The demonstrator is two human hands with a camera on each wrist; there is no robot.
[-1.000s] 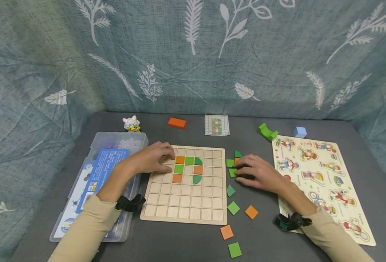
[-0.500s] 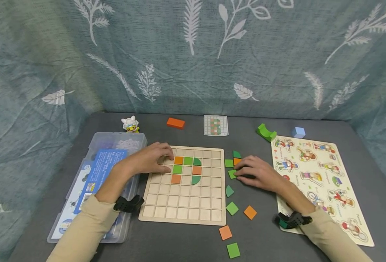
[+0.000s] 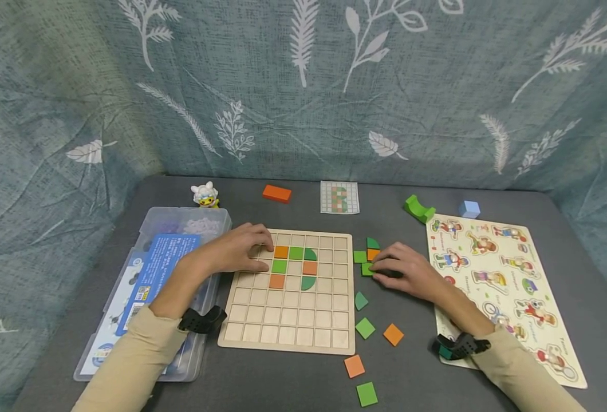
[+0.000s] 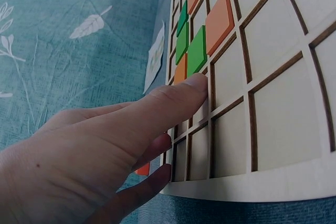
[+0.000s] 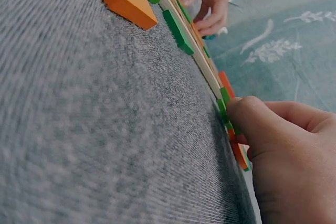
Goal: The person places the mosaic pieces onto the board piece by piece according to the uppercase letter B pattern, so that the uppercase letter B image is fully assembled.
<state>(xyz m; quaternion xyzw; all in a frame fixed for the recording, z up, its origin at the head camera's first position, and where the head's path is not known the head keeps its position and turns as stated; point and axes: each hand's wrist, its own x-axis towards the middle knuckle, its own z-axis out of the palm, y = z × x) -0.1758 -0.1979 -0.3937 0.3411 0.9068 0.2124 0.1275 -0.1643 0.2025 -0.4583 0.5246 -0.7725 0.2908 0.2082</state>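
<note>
A wooden grid board (image 3: pixel 286 332) lies on the table with orange, light green and dark green tiles in its cells. On its upper left edge rests my left hand (image 3: pixel 239 249), fingers loosely bent and holding nothing; the thumb (image 4: pixel 184 95) lies beside a green tile (image 4: pixel 197 51). My right hand (image 3: pixel 409 269) is just right of the board, holding the near corner of a green square tile (image 3: pixel 366 269) with thumb and fingertips on the tabletop. Touching or close beside that tile are another green square (image 3: pixel 359 257), an orange tile (image 3: pixel 373 254) and a dark green quarter-round (image 3: pixel 373 243).
Loose tiles, such as an orange square (image 3: pixel 393 335), lie right of and below the board. A plastic case (image 3: pixel 216 220) stands left, a picture puzzle board (image 3: pixel 566 337) right. Behind are a pattern card (image 3: pixel 339 198), red block (image 3: pixel 277 193), green arch (image 3: pixel 419 209), blue cube (image 3: pixel 469 209) and figurine (image 3: pixel 205 195).
The green square tile at my right fingertips has turned and shifted slightly away from me, now straighter against the neighbouring tiles. My left hand has stayed in place.
</note>
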